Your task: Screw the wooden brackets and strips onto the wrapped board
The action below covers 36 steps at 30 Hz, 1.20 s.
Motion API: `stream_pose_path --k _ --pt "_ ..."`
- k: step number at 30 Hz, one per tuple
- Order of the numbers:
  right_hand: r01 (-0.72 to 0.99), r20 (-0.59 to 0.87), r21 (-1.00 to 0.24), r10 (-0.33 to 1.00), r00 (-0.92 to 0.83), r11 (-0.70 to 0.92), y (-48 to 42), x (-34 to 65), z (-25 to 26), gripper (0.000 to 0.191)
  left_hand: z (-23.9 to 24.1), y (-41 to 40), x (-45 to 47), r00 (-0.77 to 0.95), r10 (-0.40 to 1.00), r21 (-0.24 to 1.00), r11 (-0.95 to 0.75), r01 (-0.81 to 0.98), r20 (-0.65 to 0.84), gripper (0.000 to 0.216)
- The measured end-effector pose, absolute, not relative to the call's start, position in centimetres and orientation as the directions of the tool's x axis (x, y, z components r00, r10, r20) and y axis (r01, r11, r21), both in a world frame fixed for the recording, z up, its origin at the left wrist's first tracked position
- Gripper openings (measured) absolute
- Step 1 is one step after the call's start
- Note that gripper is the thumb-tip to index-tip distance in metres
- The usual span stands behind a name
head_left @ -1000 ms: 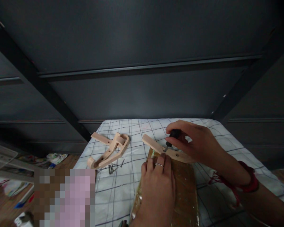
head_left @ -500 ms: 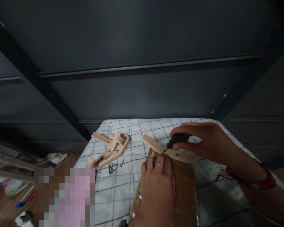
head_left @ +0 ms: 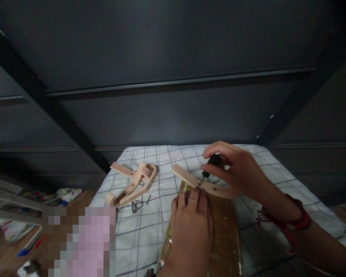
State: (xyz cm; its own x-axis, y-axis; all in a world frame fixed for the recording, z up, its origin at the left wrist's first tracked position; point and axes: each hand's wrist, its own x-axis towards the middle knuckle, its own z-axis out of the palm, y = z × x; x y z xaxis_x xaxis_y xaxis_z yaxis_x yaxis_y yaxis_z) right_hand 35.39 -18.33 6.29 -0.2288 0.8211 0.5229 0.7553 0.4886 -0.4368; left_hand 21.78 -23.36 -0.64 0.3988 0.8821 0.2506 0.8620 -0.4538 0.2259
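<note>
My right hand (head_left: 236, 169) is closed round a short black-handled screwdriver (head_left: 210, 164) whose tip stands on a curved light wooden piece (head_left: 190, 178) with holes in it. That piece lies across the far end of a brown block wrapped in clear film (head_left: 226, 234). My left hand (head_left: 192, 227), with a ring on one finger, lies flat on the block, fingertips against the wooden piece. Red thread is wound round my right wrist (head_left: 294, 223).
A second assembly of light wooden parts (head_left: 134, 181) lies to the left on the white checked cloth (head_left: 141, 234), with several small dark screws (head_left: 138, 204) beside it. Dark panelled walls and slanting beams stand behind. Papers and clutter lie on the floor at the left.
My right hand tilted the screwdriver low to the right half a second ago, then brought it back more upright over the hole. My left hand stayed in place.
</note>
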Motion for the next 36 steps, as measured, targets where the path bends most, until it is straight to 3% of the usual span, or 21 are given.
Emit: stream_pose_path --k 4,7,17,26,31,36 --pt "0.590 0.409 -0.512 0.781 -0.471 0.624 -18.4 36.6 6.6 0.012 -0.7 -23.4 21.7 0.400 0.877 0.200 -0.456 0.867 0.265 0.033" --pt "0.567 0.345 -0.515 0.761 -0.550 0.643 -18.4 37.5 6.7 0.022 -0.6 -23.5 21.6 0.397 0.884 0.224 -0.451 0.864 0.249 0.033" --pt "0.650 0.446 -0.438 0.778 -0.442 0.621 -18.3 37.2 6.5 0.010 -0.5 -23.4 21.7 0.387 0.900 0.267 -0.430 0.863 0.201 0.034" --pt "0.768 0.524 -0.322 0.780 -0.343 0.554 -18.7 36.0 6.5 0.017 -0.3 -23.4 21.8 0.389 0.898 0.246 -0.433 0.867 0.207 0.033" --pt "0.819 0.526 -0.379 0.829 -0.193 0.431 -18.5 34.9 6.1 0.023 -0.4 -23.3 21.9 0.397 0.897 0.245 -0.437 0.866 0.197 0.034" --pt "0.669 0.482 -0.523 0.831 -0.279 0.528 -18.4 35.1 5.8 0.014 -0.2 -23.3 21.8 0.390 0.902 0.265 -0.428 0.864 0.186 0.032"
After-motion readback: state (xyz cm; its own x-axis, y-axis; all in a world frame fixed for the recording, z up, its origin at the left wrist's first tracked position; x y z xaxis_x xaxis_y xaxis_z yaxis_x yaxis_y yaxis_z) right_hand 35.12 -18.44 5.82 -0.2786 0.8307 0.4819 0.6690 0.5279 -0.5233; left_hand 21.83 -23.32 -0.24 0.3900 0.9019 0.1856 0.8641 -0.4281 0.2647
